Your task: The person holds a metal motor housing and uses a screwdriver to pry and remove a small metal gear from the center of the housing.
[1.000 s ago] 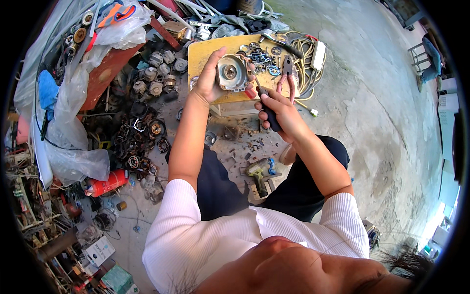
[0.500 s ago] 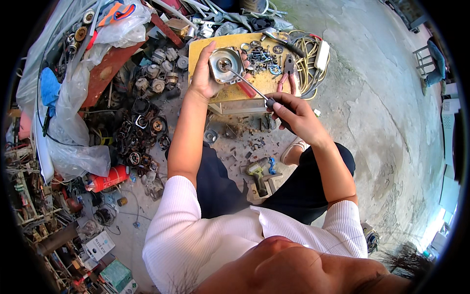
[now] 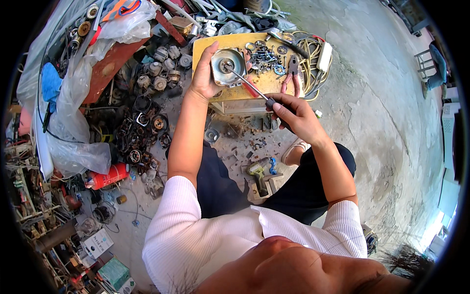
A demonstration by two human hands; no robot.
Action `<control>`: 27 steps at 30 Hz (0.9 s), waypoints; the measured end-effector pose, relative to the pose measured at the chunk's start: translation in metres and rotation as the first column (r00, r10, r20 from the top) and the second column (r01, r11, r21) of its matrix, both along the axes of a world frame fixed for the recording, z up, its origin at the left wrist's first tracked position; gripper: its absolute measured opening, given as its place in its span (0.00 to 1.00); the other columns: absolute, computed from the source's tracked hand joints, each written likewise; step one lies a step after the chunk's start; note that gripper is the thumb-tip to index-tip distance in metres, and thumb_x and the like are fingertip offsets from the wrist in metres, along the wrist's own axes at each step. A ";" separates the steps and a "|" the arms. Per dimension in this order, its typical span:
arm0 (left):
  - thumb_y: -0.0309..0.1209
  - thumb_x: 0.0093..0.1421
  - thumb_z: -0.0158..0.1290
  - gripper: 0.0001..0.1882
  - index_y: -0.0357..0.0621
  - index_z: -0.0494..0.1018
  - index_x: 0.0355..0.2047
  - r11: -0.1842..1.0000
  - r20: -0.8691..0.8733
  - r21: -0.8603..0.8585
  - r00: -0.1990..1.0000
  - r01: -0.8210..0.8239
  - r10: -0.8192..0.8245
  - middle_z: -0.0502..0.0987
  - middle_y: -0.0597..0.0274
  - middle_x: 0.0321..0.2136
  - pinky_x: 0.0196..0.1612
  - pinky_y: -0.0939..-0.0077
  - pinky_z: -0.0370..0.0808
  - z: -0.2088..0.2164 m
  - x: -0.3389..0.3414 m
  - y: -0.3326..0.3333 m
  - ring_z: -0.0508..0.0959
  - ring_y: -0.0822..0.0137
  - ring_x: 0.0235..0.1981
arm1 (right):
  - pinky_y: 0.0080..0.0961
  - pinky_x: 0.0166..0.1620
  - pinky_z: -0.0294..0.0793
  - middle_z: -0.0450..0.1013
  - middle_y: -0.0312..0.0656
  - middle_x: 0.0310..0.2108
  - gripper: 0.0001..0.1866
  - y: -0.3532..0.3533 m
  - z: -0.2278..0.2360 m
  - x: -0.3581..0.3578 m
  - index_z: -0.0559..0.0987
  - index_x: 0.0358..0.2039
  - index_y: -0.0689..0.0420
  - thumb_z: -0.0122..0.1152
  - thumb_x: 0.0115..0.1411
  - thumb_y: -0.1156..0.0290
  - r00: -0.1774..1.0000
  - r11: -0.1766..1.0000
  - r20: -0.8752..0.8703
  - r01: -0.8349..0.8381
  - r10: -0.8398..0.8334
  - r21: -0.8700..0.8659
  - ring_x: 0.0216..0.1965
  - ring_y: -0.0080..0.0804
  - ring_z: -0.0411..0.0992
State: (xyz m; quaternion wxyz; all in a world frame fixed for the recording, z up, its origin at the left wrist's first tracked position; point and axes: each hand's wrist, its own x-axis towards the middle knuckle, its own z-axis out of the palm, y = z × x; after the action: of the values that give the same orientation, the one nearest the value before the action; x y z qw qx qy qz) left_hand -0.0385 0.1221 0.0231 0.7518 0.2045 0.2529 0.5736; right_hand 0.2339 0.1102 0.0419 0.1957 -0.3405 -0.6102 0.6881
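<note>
A round-bowled metal motor end cover (image 3: 237, 61) with squared corners is gripped in my left hand (image 3: 204, 73), thumb along its left side and fingertips showing at its right. My right hand (image 3: 298, 113) is closed round the dark handle of a screwdriver (image 3: 248, 87). Its long shaft slants up and left, and the tip sits at the hub in the cover's centre. Both hands are over the near edge of a small yellow-topped table (image 3: 201, 45). Behind the cover, a red handle-like piece (image 3: 251, 86) is partly hidden.
Small metal parts (image 3: 267, 59), pliers (image 3: 293, 73) and a hammer (image 3: 289, 44) lie on the table. Coiled cable with a white power strip (image 3: 324, 57) is at its right. Motor parts (image 3: 159, 73) pile up leftward. A green drill (image 3: 258, 177) stands between my legs.
The table and its surroundings have shifted slightly to the right in the picture. My hands keep hold of the cover and screwdriver, with the tip still at the hub.
</note>
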 end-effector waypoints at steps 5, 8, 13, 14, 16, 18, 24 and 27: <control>0.59 0.63 0.44 0.38 0.32 0.69 0.54 1.000 -0.055 -0.011 0.998 0.010 -0.011 0.79 0.44 0.44 0.47 0.51 0.81 0.004 -0.002 -0.003 0.82 0.51 0.42 | 0.24 0.40 0.75 0.77 0.35 0.34 0.18 0.009 -0.001 0.006 0.76 0.55 0.61 0.55 0.67 0.68 0.996 0.989 0.072 -0.062 0.053 0.131 0.34 0.20 0.71; 0.59 0.64 0.43 0.39 0.30 0.68 0.55 0.996 -0.037 -0.033 0.996 0.079 -0.080 0.78 0.42 0.45 0.45 0.50 0.81 0.000 -0.006 -0.003 0.82 0.49 0.42 | 0.17 0.36 0.71 0.77 0.31 0.36 0.17 0.019 -0.013 0.009 0.76 0.56 0.60 0.56 0.68 0.71 0.994 0.913 0.077 -0.107 0.083 0.394 0.34 0.16 0.68; 0.60 0.65 0.41 0.42 0.27 0.65 0.57 0.987 -0.011 -0.083 0.990 0.139 -0.140 0.77 0.39 0.46 0.43 0.47 0.82 -0.006 -0.011 -0.004 0.82 0.47 0.41 | 0.23 0.45 0.70 0.77 0.35 0.35 0.17 0.028 -0.021 0.011 0.77 0.54 0.60 0.56 0.66 0.73 0.992 0.882 0.088 -0.120 0.090 0.456 0.34 0.21 0.70; 0.60 0.64 0.41 0.42 0.27 0.65 0.57 0.986 -0.019 -0.078 0.988 0.149 -0.151 0.77 0.39 0.46 0.43 0.47 0.82 -0.008 -0.012 -0.004 0.82 0.47 0.41 | 0.25 0.51 0.68 0.77 0.37 0.34 0.17 0.029 -0.022 0.012 0.77 0.54 0.60 0.56 0.66 0.72 0.991 0.895 0.096 -0.124 0.091 0.429 0.34 0.23 0.72; 0.60 0.64 0.42 0.42 0.27 0.65 0.57 0.984 -0.038 -0.067 0.985 0.168 -0.170 0.77 0.38 0.46 0.43 0.47 0.82 -0.010 -0.013 -0.005 0.82 0.47 0.42 | 0.27 0.55 0.68 0.77 0.38 0.33 0.17 0.029 -0.023 0.011 0.77 0.54 0.59 0.56 0.66 0.71 0.989 0.903 0.115 -0.135 0.095 0.407 0.34 0.24 0.73; 0.60 0.64 0.42 0.42 0.27 0.65 0.57 0.982 -0.013 -0.059 0.984 0.177 -0.178 0.77 0.39 0.46 0.43 0.46 0.82 -0.011 -0.015 -0.007 0.82 0.47 0.42 | 0.24 0.50 0.71 0.77 0.37 0.34 0.17 0.028 -0.024 0.009 0.76 0.55 0.59 0.55 0.67 0.70 0.986 0.896 0.135 -0.150 0.102 0.418 0.32 0.21 0.72; 0.59 0.64 0.43 0.41 0.28 0.66 0.57 0.989 0.071 -0.022 0.987 0.145 -0.143 0.77 0.39 0.46 0.44 0.48 0.81 -0.007 -0.018 -0.014 0.80 0.45 0.46 | 0.14 0.31 0.71 0.76 0.31 0.35 0.19 0.024 -0.023 -0.002 0.74 0.57 0.62 0.49 0.71 0.66 0.986 0.986 -0.028 -0.162 0.163 0.046 0.30 0.14 0.69; 0.59 0.64 0.43 0.40 0.28 0.66 0.57 0.994 0.027 -0.030 0.994 0.105 -0.104 0.77 0.39 0.46 0.46 0.48 0.80 -0.005 -0.020 -0.016 0.79 0.44 0.48 | 0.15 0.30 0.72 0.76 0.32 0.35 0.18 0.026 -0.022 -0.004 0.75 0.56 0.63 0.49 0.71 0.65 0.985 0.985 -0.014 -0.171 0.171 0.021 0.30 0.15 0.70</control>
State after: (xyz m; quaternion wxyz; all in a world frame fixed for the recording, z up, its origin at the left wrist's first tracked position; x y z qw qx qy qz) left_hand -0.0583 0.1060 0.0177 0.7869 0.1985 0.2412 0.5321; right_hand 0.2299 0.1363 0.0196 0.1438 -0.2795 -0.6422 0.6991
